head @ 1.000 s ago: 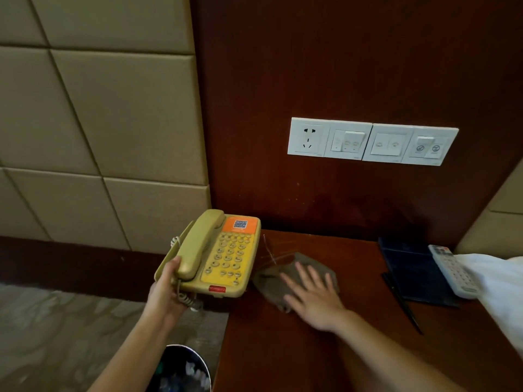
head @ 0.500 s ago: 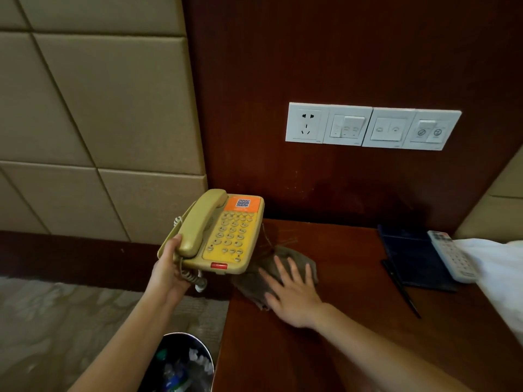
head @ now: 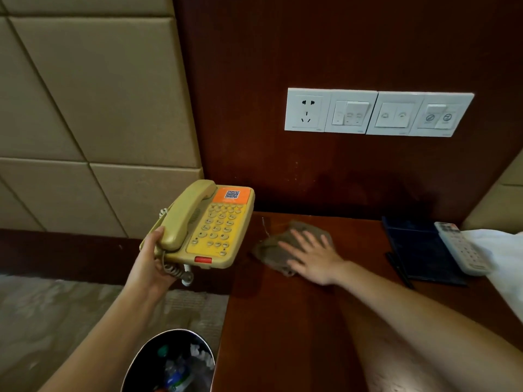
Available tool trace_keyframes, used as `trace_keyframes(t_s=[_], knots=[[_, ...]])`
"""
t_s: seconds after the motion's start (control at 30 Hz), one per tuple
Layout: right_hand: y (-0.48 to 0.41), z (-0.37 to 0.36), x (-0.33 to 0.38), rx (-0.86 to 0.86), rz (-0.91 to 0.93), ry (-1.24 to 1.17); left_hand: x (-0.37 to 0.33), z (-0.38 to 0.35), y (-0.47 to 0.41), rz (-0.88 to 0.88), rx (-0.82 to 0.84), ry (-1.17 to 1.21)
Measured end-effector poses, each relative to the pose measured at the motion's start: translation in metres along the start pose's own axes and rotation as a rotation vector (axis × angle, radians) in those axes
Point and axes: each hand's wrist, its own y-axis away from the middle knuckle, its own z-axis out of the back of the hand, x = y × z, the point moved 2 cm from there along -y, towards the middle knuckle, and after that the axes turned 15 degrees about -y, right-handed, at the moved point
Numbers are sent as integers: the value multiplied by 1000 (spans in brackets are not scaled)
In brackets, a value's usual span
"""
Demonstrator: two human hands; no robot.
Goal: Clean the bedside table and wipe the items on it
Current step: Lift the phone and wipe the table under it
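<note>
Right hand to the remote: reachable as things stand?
Probably yes. The right hand lies flat on the cloth; only bare table, a pen and a folder lie before the remote.

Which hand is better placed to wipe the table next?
The right hand: it lies flat on the cloth on the bedside table; the left hand grips the telephone.

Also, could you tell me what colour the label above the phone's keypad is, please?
The label is orange; the head view shows it best.
</note>
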Motion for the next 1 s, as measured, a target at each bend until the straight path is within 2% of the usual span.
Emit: trace_keyframes(t_s=[0.13, 0.27, 0.6, 0.8, 1.0], knots=[[-18, 23, -53, -66, -269, -97, -4, 12, -11, 17, 4, -19], [-42, 24, -36, -127, -382, -173, -9, 22, -19, 23, 11, -11], [-100, 14, 65, -106, -181, -137, -17, 32, -31, 9, -19, -9], [-96, 8, 68, -112, -105, -76, -12, 23, -30, 13, -42, 3], [-56, -11, 74, -81, 7, -53, -9, 11, -10, 43, -36, 20]])
